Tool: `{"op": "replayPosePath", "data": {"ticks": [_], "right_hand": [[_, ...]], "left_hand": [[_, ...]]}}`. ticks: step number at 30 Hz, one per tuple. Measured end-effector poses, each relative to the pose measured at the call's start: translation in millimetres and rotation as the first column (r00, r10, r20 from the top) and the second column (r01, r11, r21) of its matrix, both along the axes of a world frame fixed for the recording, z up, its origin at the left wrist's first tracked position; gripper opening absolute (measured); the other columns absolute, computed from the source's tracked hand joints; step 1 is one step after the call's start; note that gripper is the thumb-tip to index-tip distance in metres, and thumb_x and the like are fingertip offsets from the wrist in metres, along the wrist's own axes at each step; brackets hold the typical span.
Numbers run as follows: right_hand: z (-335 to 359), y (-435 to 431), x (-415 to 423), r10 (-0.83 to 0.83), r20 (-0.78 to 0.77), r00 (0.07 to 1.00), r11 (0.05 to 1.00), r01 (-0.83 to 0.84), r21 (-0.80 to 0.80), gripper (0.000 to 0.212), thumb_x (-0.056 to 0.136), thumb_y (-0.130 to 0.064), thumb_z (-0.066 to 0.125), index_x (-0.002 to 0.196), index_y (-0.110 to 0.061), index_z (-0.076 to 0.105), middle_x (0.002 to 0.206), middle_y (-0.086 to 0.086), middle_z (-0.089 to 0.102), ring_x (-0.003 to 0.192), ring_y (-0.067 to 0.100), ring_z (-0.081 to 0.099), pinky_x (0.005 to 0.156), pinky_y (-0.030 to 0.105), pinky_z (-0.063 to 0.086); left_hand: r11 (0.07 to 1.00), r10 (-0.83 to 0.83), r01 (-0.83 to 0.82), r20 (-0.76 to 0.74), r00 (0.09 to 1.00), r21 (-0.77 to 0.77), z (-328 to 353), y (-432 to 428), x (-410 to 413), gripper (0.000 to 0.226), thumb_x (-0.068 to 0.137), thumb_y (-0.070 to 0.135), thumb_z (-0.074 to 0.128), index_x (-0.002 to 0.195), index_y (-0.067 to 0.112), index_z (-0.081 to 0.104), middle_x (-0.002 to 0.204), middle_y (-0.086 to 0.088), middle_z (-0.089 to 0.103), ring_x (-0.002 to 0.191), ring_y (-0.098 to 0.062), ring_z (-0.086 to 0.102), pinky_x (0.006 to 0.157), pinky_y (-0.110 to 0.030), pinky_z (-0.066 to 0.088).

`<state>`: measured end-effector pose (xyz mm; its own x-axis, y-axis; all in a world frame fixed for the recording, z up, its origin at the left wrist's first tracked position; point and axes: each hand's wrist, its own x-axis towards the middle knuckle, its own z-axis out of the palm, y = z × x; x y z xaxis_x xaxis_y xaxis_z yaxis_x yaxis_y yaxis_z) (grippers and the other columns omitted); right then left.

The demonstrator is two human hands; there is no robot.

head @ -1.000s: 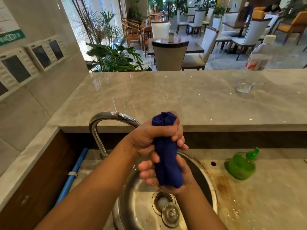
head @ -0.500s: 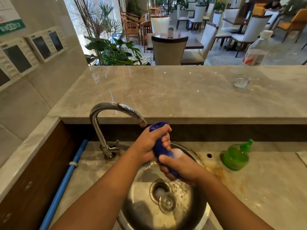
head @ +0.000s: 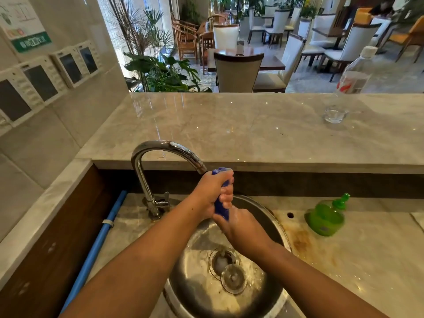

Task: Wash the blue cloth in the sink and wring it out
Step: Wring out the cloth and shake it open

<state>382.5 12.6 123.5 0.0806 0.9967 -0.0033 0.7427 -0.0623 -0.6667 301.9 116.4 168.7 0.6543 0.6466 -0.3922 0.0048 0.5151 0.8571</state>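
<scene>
The blue cloth (head: 220, 208) is rolled into a tight upright twist above the round steel sink (head: 263, 216). My left hand (head: 212, 192) is clenched around its upper part, just below the spout of the chrome tap (head: 146, 157). My right hand (head: 238, 224) grips its lower end, so most of the cloth is hidden inside the two fists. Only its top tip and a short middle strip show. Foamy water lies around the drain (head: 220, 261), with a loose strainer plug (head: 232, 277) beside it.
A green soap dispenser (head: 325, 216) stands on the wet counter right of the sink. A blue pipe (head: 98, 239) runs along the left. On the raised marble ledge (head: 229, 125) sits a clear plastic bottle (head: 352, 81). Wall panels (head: 41, 83) hang at left.
Both hands have lowered from in front of the ledge down over the sink. The cloth is twisted tighter, with less of it showing; my right hand has turned over its lower end.
</scene>
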Motion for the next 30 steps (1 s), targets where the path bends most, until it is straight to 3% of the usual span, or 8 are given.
{"op": "replayPosePath", "data": {"ticks": [8, 12, 18, 22, 24, 26, 28, 30], "right_hand": [[-10.8, 6.4, 0.2, 0.001, 0.338, 0.941, 1.0, -0.006, 0.016, 0.043, 0.1, -0.056, 0.031, 0.113, -0.021, 0.053, 0.088, -0.007, 0.064, 0.071, 0.006, 0.059, 0.065, 0.021, 0.047], [-14.1, 10.8, 2.4, -0.005, 0.373, 0.928, 0.999, -0.007, 0.032, 0.045, 0.101, -0.056, 0.031, 0.116, -0.019, 0.053, 0.093, -0.002, 0.067, 0.077, 0.011, 0.064, 0.07, 0.026, 0.052], [-17.5, 2.9, -8.1, -0.082, 0.236, 0.968, 0.997, 0.077, 0.028, 0.042, 0.1, -0.054, 0.034, 0.118, -0.021, 0.052, 0.097, -0.003, 0.067, 0.081, 0.01, 0.065, 0.074, 0.028, 0.055], [-7.1, -7.3, 0.4, -0.076, -0.209, 0.975, 0.997, 0.07, -0.036, 0.022, 0.098, -0.047, 0.051, 0.104, -0.026, 0.057, 0.084, -0.007, 0.066, 0.071, 0.003, 0.062, 0.07, 0.028, 0.054], [4.5, -9.8, 10.9, -0.045, -0.591, 0.805, 0.985, -0.062, -0.159, 0.026, 0.096, -0.044, 0.055, 0.099, -0.019, 0.06, 0.077, -0.006, 0.063, 0.067, 0.006, 0.058, 0.069, 0.03, 0.05], [9.6, -10.8, 24.5, -0.088, -0.873, 0.479, 0.938, -0.255, -0.234, 0.043, 0.099, -0.047, 0.047, 0.111, -0.008, 0.059, 0.084, 0.005, 0.063, 0.074, 0.017, 0.059, 0.073, 0.033, 0.05], [8.4, -9.2, 38.5, -0.161, -0.98, 0.118, 0.882, -0.428, -0.197, 0.053, 0.102, -0.047, 0.039, 0.122, 0.0, 0.056, 0.094, 0.016, 0.064, 0.084, 0.026, 0.063, 0.081, 0.036, 0.052], [3.8, -4.4, 43.3, -0.179, -0.977, -0.113, 0.851, -0.516, -0.096, 0.054, 0.099, -0.044, 0.049, 0.123, 0.004, 0.058, 0.101, 0.019, 0.067, 0.092, 0.028, 0.067, 0.088, 0.038, 0.053]], "left_hand": [[0.994, 0.094, -0.096, -0.035, 0.995, -0.057, -11.1, 0.3, -0.8, 0.034, 0.098, 0.024, 0.05, 0.065, 0.016, 0.055, 0.048, 0.002, 0.04, 0.038, -0.011, 0.036, 0.039, -0.025, 0.032], [0.991, 0.117, -0.119, -0.039, 0.992, -0.054, -10.3, 2.5, 1.3, 0.037, 0.097, 0.023, 0.05, 0.061, 0.017, 0.054, 0.047, 0.002, 0.039, 0.037, -0.012, 0.036, 0.038, -0.024, 0.033], [0.997, 0.067, -0.068, -0.027, 0.997, -0.039, -8.4, -2.5, -0.7, 0.037, 0.097, 0.024, 0.049, 0.06, 0.018, 0.052, 0.046, 0.003, 0.038, 0.036, -0.012, 0.036, 0.038, -0.024, 0.033], [0.999, 0.013, -0.007, 0.14, 0.99, -0.041, -10.6, -4.9, -4.7, 0.034, 0.097, 0.025, 0.051, 0.064, 0.016, 0.054, 0.047, 0.002, 0.039, 0.038, -0.012, 0.038, 0.04, -0.025, 0.037], [0.996, -0.039, 0.057, 0.245, 0.969, -0.066, -10.0, -4.0, -7.7, 0.029, 0.095, 0.027, 0.054, 0.07, 0.014, 0.054, 0.048, 0.002, 0.04, 0.041, -0.012, 0.04, 0.045, -0.025, 0.039], [0.99, -0.09, 0.123, 0.349, 0.933, -0.074, -7.8, -2.8, -8.4, 0.027, 0.094, 0.03, 0.056, 0.074, 0.012, 0.053, 0.049, 0.001, 0.042, 0.043, -0.012, 0.042, 0.047, -0.025, 0.042], [0.978, -0.12, 0.187, 0.474, 0.872, -0.095, -1.8, -1.5, -6.8, 0.027, 0.094, 0.032, 0.056, 0.077, 0.011, 0.052, 0.05, 0.001, 0.043, 0.044, -0.012, 0.044, 0.048, -0.026, 0.044], [0.967, -0.147, 0.239, 0.569, 0.809, -0.091, 6.5, -1.1, -3.4, 0.026, 0.096, 0.03, 0.053, 0.079, 0.01, 0.051, 0.052, 0.0, 0.045, 0.047, -0.013, 0.046, 0.052, -0.027, 0.046]]}}
